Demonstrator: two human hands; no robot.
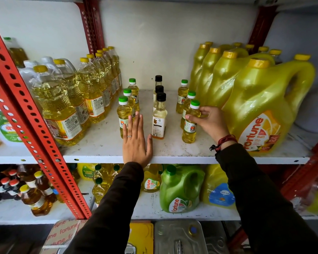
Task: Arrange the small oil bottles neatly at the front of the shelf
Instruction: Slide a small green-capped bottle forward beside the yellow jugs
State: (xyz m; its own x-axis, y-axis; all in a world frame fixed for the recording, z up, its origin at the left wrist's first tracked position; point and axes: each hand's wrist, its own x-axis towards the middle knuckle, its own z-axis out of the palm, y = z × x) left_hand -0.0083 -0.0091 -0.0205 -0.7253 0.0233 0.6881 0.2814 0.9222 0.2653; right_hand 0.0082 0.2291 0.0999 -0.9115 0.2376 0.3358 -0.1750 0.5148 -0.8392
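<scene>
Small oil bottles stand in three short rows on the white shelf (106,143). The left row has green caps; its front bottle (123,112) stands just behind my left hand (136,142), which lies flat and open at the shelf's front edge, fingers against that bottle's lower part. The middle row has black caps, and its front bottle (159,118) stands free. My right hand (208,121) grips the front green-capped bottle (191,121) of the right row around its shoulder. That bottle stands upright on the shelf.
Larger clear oil bottles (61,107) crowd the shelf's left side. Big yellow jugs (261,107) fill the right. A red perforated upright (35,125) slants across the left. The lower shelf holds a green jug (180,189) and more bottles.
</scene>
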